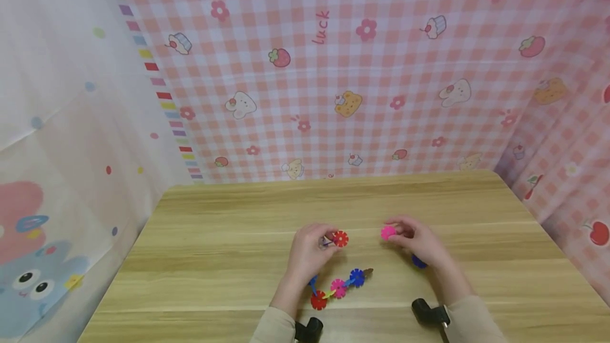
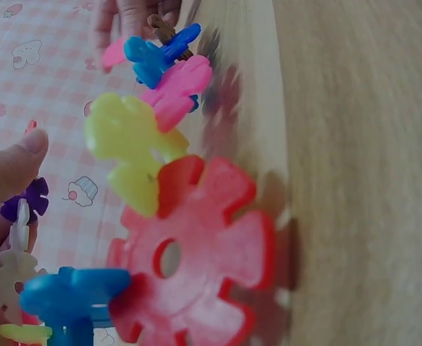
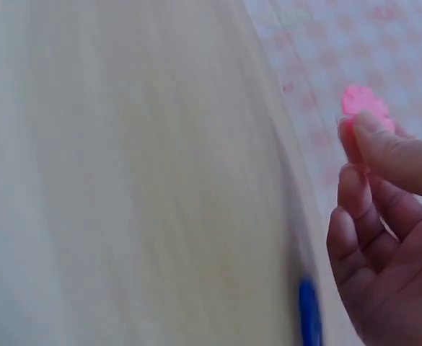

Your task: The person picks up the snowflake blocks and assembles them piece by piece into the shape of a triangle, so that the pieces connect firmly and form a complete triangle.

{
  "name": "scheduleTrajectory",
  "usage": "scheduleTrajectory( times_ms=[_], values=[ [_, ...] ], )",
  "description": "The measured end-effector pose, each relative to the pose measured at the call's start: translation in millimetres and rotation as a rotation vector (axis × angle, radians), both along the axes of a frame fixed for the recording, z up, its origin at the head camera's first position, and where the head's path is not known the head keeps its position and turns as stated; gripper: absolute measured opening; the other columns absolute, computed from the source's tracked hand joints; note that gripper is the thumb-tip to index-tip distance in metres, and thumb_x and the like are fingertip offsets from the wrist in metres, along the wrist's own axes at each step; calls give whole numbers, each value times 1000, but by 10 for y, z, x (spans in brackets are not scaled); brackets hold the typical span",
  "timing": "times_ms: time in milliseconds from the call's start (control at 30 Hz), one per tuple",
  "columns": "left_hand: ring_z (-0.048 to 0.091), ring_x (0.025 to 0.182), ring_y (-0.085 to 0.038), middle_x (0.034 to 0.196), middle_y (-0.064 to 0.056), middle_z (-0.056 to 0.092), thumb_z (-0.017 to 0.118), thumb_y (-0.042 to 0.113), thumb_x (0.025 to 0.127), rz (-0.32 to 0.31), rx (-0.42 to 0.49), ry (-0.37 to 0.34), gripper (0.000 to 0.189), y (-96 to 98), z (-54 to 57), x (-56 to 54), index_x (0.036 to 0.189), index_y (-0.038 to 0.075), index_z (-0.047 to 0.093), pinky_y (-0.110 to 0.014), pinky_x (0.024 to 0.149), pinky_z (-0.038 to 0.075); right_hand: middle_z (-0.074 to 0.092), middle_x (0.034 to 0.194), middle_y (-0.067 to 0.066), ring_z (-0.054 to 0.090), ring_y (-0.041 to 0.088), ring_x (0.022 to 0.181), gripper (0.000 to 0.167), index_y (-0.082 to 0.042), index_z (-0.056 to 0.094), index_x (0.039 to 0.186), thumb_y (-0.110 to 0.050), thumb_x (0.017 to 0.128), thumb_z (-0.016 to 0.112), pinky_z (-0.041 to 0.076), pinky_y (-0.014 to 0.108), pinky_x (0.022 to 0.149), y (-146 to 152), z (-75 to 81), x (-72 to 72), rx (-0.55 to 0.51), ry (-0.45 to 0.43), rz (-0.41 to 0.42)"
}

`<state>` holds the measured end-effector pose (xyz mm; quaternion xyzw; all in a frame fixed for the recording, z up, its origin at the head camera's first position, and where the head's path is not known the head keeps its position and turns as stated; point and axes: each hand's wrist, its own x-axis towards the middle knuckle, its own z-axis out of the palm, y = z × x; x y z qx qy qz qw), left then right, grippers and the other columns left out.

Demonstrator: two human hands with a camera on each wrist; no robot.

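My left hand (image 1: pixel 306 253) pinches the upper end of a chain of notched plastic flower discs, by a red disc (image 1: pixel 340 238). In the left wrist view, a purple disc (image 2: pixel 32 200) and a white disc (image 2: pixel 10 277) show beside the fingers. The chain curves down past the palm through a larger-looking red disc (image 2: pixel 225 267), a yellow disc (image 2: pixel 128 137) and a pink disc (image 1: pixel 338 288) to a blue disc (image 1: pixel 357 277) and a brown one (image 1: pixel 369 272). Across a small gap, my right hand (image 1: pixel 421 240) holds a single pink disc (image 1: pixel 388 233) between thumb and forefinger.
A dark blue disc (image 1: pixel 418 262) lies on the wooden table (image 1: pixel 214 237) under the right hand. Black wrist mounts (image 1: pixel 429 312) sit near both sleeves. Behind the table hangs a pink checked cloth (image 1: pixel 314 78), with a white printed cloth (image 1: pixel 95 120) at the left.
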<state>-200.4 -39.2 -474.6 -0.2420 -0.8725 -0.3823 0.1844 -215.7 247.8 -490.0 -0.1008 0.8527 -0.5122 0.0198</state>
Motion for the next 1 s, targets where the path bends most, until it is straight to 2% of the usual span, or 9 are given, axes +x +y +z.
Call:
scheduleTrajectory(
  times_ms=[233, 433, 733, 1000],
  values=[
    [63, 81, -11, 86, 5, 70, 91, 16, 69, 13, -18, 16, 36, 6, -8, -2, 102, 12, 75, -40, 88, 49, 71, 96, 7, 64, 18, 87, 22, -3, 70, 110, -10, 89, 73, 53, 26, 77, -407, 91, 90, -85, 81, 39],
    [63, 83, -11, 86, 7, 71, 91, 20, 71, 20, -36, 32, 35, 21, -13, -8, 101, 14, 75, -41, 89, 48, 73, 96, 6, 66, 15, 85, 14, -3, 73, 103, -9, 91, 72, 54, 26, 77, -639, 103, 124, -161, 122, 2],
    [64, 85, -11, 88, 7, 72, 90, 22, 71, 26, -23, 31, 31, 34, -2, -2, 98, 14, 77, -40, 90, 47, 72, 92, 4, 66, 16, 85, 6, -7, 74, 95, -5, 89, 72, 55, 26, 77, -743, 76, 135, -194, 109, -60],
    [64, 81, -10, 88, 5, 74, 91, 22, 69, 22, 3, 70, 30, 45, -15, -6, 95, 13, 79, -37, 84, 48, 72, 89, 7, 65, 13, 82, 7, -5, 75, 90, 0, 86, 73, 55, 25, 74, -782, 80, 134, -167, 205, -36]
  ],
)
